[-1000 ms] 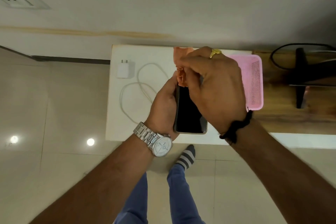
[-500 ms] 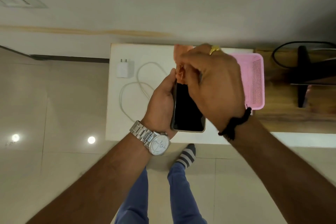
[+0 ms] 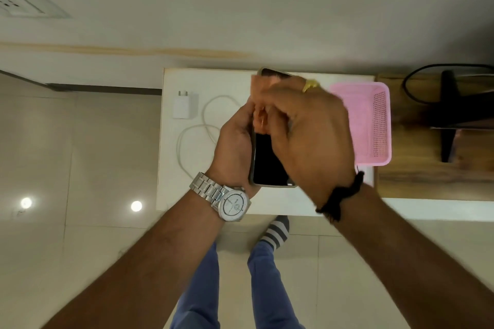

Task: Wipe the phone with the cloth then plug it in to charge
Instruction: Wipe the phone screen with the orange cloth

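Observation:
My left hand [image 3: 235, 147] grips a black phone [image 3: 268, 165] by its left edge, screen up, above the white table [image 3: 267, 200]. My right hand [image 3: 307, 136] presses an orange cloth [image 3: 260, 104] onto the upper part of the screen and hides most of it. The phone's far end [image 3: 272, 72] peeks out beyond the cloth. A white charger plug [image 3: 183, 105] lies on the table's left side, with its white cable [image 3: 195, 131] looped beside it, partly behind my left hand.
A pink plastic basket [image 3: 379, 120] sits on the table right of my hands. A wooden surface [image 3: 427, 176] with a black stand and cord lies further right. A wall socket [image 3: 24, 2] is at upper left. My legs and striped sock show below.
My right hand with the cloth has slid a little down and right across the screen, so the phone's far end now shows beyond the cloth. My left hand keeps its grip.

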